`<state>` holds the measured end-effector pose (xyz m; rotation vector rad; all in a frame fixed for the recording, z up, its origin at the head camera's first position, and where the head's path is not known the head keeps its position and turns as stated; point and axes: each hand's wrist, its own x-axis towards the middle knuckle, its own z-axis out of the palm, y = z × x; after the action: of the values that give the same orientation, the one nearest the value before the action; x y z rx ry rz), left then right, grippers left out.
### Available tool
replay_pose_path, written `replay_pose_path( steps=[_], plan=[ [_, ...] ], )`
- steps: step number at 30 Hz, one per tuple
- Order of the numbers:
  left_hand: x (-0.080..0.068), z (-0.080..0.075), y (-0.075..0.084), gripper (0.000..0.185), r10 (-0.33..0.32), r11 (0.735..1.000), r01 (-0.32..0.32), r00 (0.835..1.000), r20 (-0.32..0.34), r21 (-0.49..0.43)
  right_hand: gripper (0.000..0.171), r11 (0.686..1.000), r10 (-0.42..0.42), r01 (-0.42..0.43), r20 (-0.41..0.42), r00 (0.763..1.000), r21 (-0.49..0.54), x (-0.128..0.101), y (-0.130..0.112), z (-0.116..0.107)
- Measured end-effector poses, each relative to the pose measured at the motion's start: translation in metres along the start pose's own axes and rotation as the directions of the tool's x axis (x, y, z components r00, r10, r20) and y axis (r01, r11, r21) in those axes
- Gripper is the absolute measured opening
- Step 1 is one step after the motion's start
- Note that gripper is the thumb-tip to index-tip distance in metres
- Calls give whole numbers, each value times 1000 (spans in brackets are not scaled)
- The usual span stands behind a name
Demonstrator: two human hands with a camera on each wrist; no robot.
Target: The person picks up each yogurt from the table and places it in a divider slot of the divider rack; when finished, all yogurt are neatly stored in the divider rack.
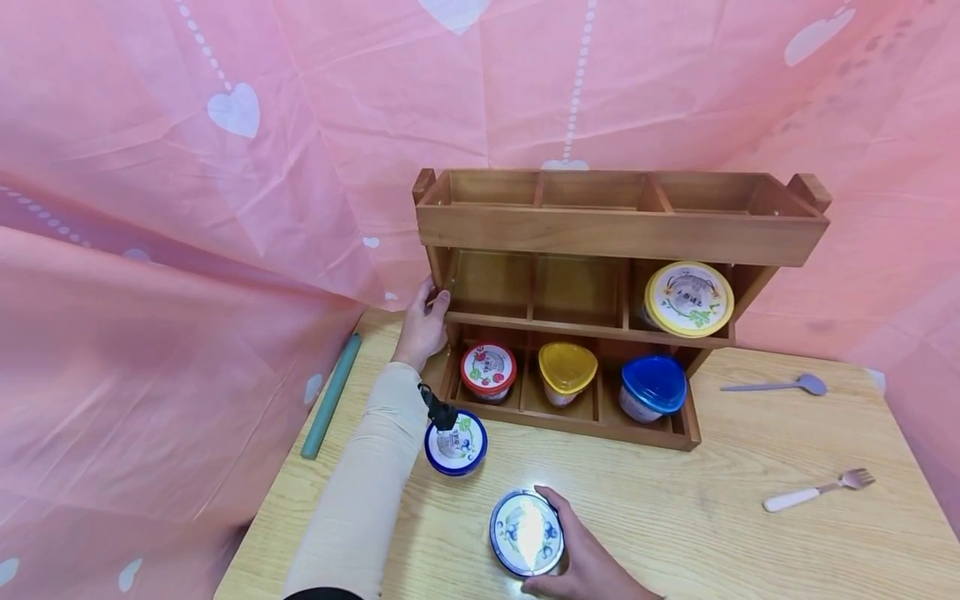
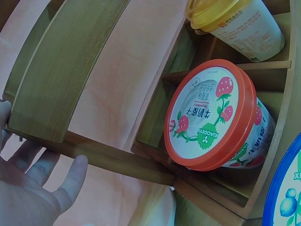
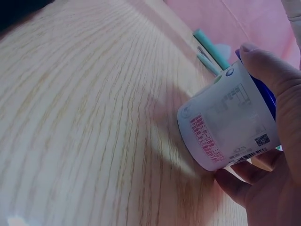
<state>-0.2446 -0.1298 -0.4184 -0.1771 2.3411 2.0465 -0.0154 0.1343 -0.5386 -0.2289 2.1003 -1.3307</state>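
My left hand [image 1: 423,327] holds the left side of a three-tier wooden rack [image 1: 622,237]; in the left wrist view its fingers [image 2: 70,183] reach past the side board. My right hand [image 1: 581,550] grips a blue-rimmed round tub [image 1: 527,533] with blueberries on its lid, thumb and fingers on opposite sides. In the right wrist view that tub [image 3: 225,122] looks tilted; whether its base touches the table I cannot tell. Another blue-rimmed tub [image 1: 456,443] stands before the rack's left end. A red-lidded strawberry tub [image 1: 488,371] sits in the bottom left compartment.
Bottom tier: a yellow-lidded tub [image 1: 567,369] in the middle, a blue-lidded one [image 1: 654,386] at right. A round yellow-rimmed tub [image 1: 690,298] occupies the middle tier's right compartment. On the table lie a spoon [image 1: 810,384], a fork [image 1: 817,490] and a green stick [image 1: 332,396].
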Motion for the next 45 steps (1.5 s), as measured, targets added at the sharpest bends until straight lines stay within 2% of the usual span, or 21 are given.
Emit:
replay_pose_path(
  steps=[5,10,15,21,25,28,32,38,45],
  plan=[
    [0,-1,0,53,-3,1000,3,1000,1,0,113,1000,-4,4,-28,1000,-4,-2,-4,-2],
    [-2,-1,1,53,-10,1000,10,1000,-3,2,112,998,-46,42,-105,993,-41,-7,-15,-11],
    [-3,-2,1,53,-10,1000,10,1000,1,9,112,994,-90,74,-217,972,-82,-11,-21,-20],
    [-3,-2,1,53,-19,1000,19,1000,4,18,114,989,-126,96,-298,946,-112,-14,-25,-32],
    [-3,-2,1,53,-26,1000,26,1000,3,18,111,971,-225,180,-343,912,-160,-15,-27,-38],
    [-3,-2,1,53,-28,999,28,1000,3,18,111,941,-327,263,-375,868,-212,-13,-32,-46],
    [-4,-2,0,53,-18,1000,18,1000,2,15,113,912,-403,319,-407,820,-260,-10,-44,-60],
    [-3,-1,-1,52,5,1000,-5,1000,1,9,115,904,-419,320,-436,797,-283,-7,-70,-82],
    [-3,0,-1,53,-20,999,20,1000,-1,34,115,883,-465,358,-466,753,-303,-6,-98,-101]
  ],
)
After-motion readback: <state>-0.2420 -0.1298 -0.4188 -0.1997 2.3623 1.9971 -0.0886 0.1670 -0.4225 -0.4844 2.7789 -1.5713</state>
